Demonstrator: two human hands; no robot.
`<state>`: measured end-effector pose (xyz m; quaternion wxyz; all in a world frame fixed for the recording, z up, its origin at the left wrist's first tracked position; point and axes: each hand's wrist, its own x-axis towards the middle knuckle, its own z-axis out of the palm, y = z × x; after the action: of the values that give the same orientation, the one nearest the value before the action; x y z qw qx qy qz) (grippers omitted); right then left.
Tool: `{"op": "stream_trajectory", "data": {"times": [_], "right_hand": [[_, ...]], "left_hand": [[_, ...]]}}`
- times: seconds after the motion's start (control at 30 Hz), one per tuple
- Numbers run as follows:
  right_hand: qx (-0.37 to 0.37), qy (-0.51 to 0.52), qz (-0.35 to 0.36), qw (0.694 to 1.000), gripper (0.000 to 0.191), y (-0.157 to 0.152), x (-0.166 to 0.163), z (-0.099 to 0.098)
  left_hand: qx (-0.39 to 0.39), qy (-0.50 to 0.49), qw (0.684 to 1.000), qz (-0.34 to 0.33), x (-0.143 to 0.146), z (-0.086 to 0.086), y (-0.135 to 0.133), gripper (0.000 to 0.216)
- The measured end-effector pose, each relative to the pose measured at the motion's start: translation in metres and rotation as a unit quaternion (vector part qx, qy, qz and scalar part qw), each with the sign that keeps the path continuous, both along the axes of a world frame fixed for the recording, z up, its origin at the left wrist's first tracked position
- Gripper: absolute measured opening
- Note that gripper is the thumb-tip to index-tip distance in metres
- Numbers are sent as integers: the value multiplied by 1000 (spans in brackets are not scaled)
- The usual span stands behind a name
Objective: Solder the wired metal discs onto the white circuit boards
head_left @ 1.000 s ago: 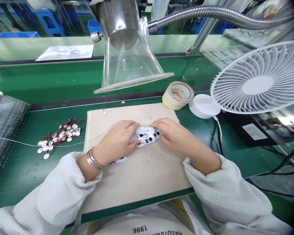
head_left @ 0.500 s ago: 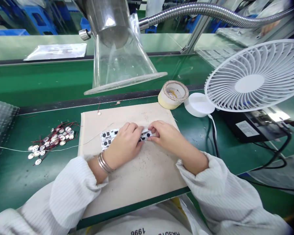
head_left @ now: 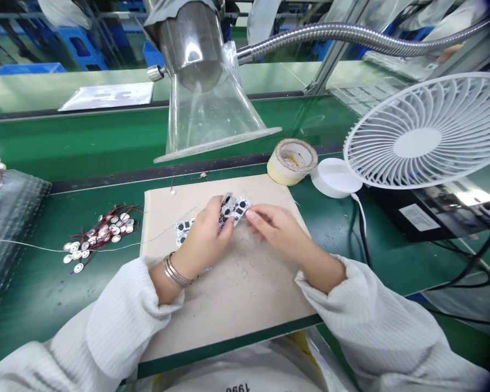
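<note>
In my left hand (head_left: 206, 234), the thumb and fingers are closed on small white circuit boards (head_left: 240, 207) with black round parts, lifted off the tan work mat (head_left: 253, 294). My right hand (head_left: 275, 226) has its fingers drawn together, with thumb and fingertip at the right corner of those boards. The palm side of its fingers is hidden. Another white circuit board (head_left: 182, 230) lies on the mat, partly covered by my left hand. A small white-edged corner shows below my left wrist.
Small metal discs with red wires (head_left: 102, 234) lie in a heap at left, with a thin white wire (head_left: 24, 246) across them. A clear fume hood (head_left: 212, 120) hangs above. Tape roll (head_left: 293, 161), white fan (head_left: 424, 136) and black box (head_left: 404, 212) stand right. Plastic trays (head_left: 12, 218) stack left.
My left hand has raised and tilted the circuit boards that lay flat on the mat. My right fingers stay at their right end. The whole view has shifted slightly.
</note>
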<state>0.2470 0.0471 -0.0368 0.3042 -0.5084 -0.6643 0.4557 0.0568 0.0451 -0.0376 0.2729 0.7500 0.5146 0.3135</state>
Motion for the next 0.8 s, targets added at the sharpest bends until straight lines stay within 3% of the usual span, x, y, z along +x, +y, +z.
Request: {"op": "stream_trajectory", "data": {"times": [0.07, 0.13, 0.2, 0.27, 0.33, 0.4, 0.47, 0.53, 0.67, 0.8], "right_hand": [[-47, 108, 58, 991, 43, -8, -14, -3], [-74, 220, 75, 970, 49, -13, -28, -9], [-83, 281, 40, 955, 49, -13, -35, -15], [-96, 277, 3, 956, 44, -8, -32, -15], [-90, 189, 3, 978, 36, -3, -21, -9], [-23, 32, 46, 998, 30, -1, -8, 0], [78, -130, 99, 983, 30, -4, 1, 7], [153, -246, 139, 947, 39, -9, 5, 10], [189, -347, 192, 898, 48, -16, 4, 9], [172, -343, 253, 888, 38, -11, 7, 13]], "left_hand": [[-1, -38, 999, 14, 2, 4, -4, 26], [46, -30, 998, -7, 6, 4, -10, 32], [106, 25, 994, -31, 8, 4, -15, 44], [127, 84, 987, -53, 6, 4, -19, 59], [110, 108, 984, -88, -2, 6, -18, 71], [95, 90, 985, -113, -16, 8, -14, 67], [88, 66, 989, -99, -30, 7, -9, 47], [83, 62, 991, -79, -41, 5, -4, 32], [88, 101, 981, -142, -47, -2, -3, 26], [99, 133, 971, -171, -40, -9, -8, 29]]}}
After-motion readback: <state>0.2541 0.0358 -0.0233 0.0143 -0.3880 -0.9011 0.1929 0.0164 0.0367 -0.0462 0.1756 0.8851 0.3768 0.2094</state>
